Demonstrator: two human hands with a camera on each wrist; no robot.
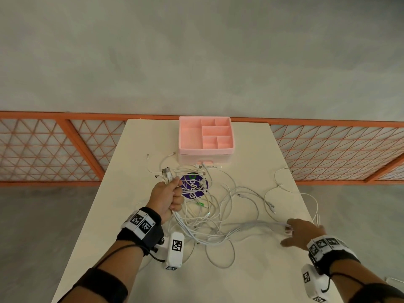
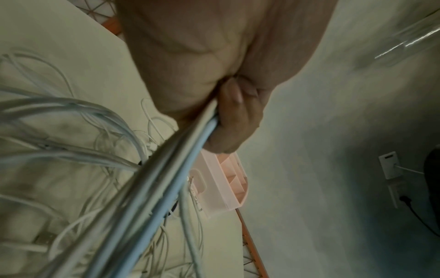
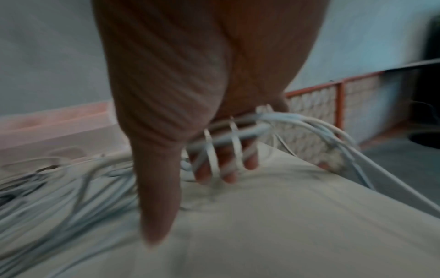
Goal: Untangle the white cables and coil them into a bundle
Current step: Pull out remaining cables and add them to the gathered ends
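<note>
A tangle of white cables [image 1: 209, 215] sprawls over the middle of the cream table [image 1: 240, 281]. My left hand [image 1: 168, 197] grips a bunch of them in a fist, with the USB plugs [image 1: 167, 172] sticking up above the knuckles. In the left wrist view the fingers [image 2: 238, 120] curl round the thick bunch [image 2: 166, 169]. My right hand [image 1: 303, 232] is low over the table's right side, thumb stretched out. The strands [image 3: 297, 120] run between its straight fingers [image 3: 223, 169] and stretch back towards the left hand.
A pink compartment organizer [image 1: 205, 136] stands at the table's far edge. A round purple disc [image 1: 193, 185] and a green connector [image 1: 200, 204] lie under the tangle. Loose cable ends [image 1: 279, 184] trail near the right edge. An orange lattice fence [image 1: 65, 149] runs behind.
</note>
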